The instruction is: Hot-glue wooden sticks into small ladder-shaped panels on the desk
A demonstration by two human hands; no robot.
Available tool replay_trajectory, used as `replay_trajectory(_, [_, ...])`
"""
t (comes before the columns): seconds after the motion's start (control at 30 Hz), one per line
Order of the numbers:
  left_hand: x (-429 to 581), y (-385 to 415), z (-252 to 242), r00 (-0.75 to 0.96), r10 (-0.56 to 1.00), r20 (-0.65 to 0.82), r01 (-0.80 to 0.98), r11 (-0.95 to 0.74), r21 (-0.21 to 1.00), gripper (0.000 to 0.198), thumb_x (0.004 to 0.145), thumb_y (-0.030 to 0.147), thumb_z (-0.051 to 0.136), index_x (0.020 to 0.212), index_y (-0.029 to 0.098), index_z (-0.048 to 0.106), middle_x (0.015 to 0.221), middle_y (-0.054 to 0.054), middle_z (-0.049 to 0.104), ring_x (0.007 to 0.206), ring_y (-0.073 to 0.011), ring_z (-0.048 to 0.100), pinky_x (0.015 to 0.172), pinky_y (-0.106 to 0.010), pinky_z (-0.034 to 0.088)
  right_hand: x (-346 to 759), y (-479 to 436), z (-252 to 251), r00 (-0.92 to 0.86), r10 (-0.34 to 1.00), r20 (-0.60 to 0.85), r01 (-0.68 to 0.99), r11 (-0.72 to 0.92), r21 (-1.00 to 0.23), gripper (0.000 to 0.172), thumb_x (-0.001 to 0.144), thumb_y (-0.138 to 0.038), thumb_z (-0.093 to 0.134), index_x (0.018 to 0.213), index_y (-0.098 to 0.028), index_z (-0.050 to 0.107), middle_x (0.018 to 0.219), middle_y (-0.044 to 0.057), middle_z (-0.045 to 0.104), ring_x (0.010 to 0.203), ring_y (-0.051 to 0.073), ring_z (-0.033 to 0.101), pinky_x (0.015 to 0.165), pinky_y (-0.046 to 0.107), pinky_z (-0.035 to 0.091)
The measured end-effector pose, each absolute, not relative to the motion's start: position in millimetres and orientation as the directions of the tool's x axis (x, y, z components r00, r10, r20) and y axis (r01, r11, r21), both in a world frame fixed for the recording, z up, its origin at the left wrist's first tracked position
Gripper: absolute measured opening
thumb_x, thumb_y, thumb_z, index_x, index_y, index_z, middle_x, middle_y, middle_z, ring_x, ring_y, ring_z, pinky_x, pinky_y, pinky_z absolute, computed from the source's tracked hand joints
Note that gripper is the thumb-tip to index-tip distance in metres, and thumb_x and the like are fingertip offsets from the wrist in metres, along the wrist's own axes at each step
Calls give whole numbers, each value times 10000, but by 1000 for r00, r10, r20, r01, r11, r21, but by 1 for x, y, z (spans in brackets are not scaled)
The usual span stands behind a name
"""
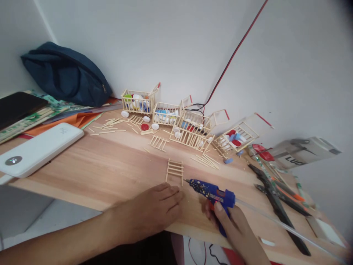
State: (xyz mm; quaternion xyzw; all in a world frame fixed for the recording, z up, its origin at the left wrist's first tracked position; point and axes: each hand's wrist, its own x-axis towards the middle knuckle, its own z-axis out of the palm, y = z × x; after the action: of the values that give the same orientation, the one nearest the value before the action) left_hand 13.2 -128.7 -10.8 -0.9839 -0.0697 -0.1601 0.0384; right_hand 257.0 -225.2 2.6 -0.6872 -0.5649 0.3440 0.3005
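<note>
My right hand grips a blue hot glue gun, its thumb on the body and a clear glue stick trailing from the back. The nozzle tip is at the lower right leg of a small ladder-like frame of wooden sticks, which lies flat on the table. Just below that frame, my left hand rests low with its fingers bent and close together at the frame's near end. Whatever those fingertips pinch is hidden beneath them.
Several small stick carts holding coloured caps line the wall. Loose sticks and another ladder-like piece lie before them. Black-handled cutters are at right; a white power bank and blue bag at left.
</note>
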Motion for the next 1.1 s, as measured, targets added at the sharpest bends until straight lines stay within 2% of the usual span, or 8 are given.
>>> replay_trajectory(0.27, [18,-131,-15,936,219,277,225,-974,8,263,877,159,496,1126,120,572,1353,-143,533,1249,-250,479,1055,-372,356,256,-223,1,157,986,-55,655,-146,-742,470,902,-561,400,721,-188,619,588,17,590,549,158,538,583,255,447])
replay_trajectory(0.53, [21,-130,-14,943,252,215,254,-967,20,257,856,164,503,1103,141,566,1425,-113,461,1164,-279,483,997,-401,384,251,-223,8,221,972,-79,656,-208,-725,461,895,-568,410,692,-202,604,585,11,581,571,159,530,608,259,440])
replay_trajectory(0.77, [21,-130,-8,947,257,195,260,-966,8,325,847,160,499,1168,136,544,1447,-108,429,1125,-275,467,979,-401,384,263,-223,0,95,992,-81,744,-124,-657,448,920,-529,377,683,-204,572,549,-1,560,524,148,517,558,251,429])
replay_trajectory(1.1, [23,-129,-13,943,272,192,272,-962,24,312,852,154,501,1161,137,540,1457,-92,414,1156,-281,436,966,-397,378,267,-223,-6,68,994,-87,763,-108,-637,445,943,-507,346,719,-195,572,582,7,575,546,143,538,524,230,415])
